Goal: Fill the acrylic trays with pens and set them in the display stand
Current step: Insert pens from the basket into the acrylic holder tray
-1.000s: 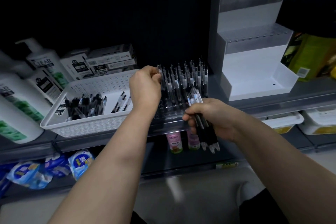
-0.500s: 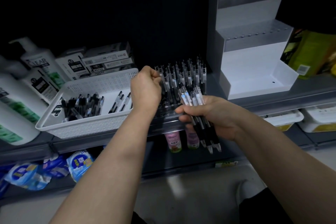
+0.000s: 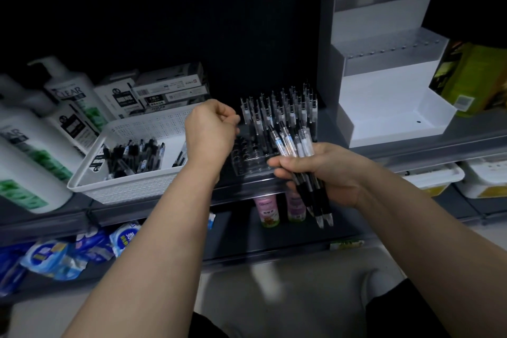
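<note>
While the right hand (image 3: 325, 173) is gripping pens (image 3: 291, 143) before the tray (image 3: 253, 170), the curled left hand (image 3: 211, 130), contents unclear, should be feeding them singly, upright, into empty front holes (image 3: 245, 149).

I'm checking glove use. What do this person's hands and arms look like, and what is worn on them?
Nothing is worn. The left hand and right hand have no gloves, and no ring or watch shows. The left forearm and right forearm are bare, no sleeve in view.
</note>
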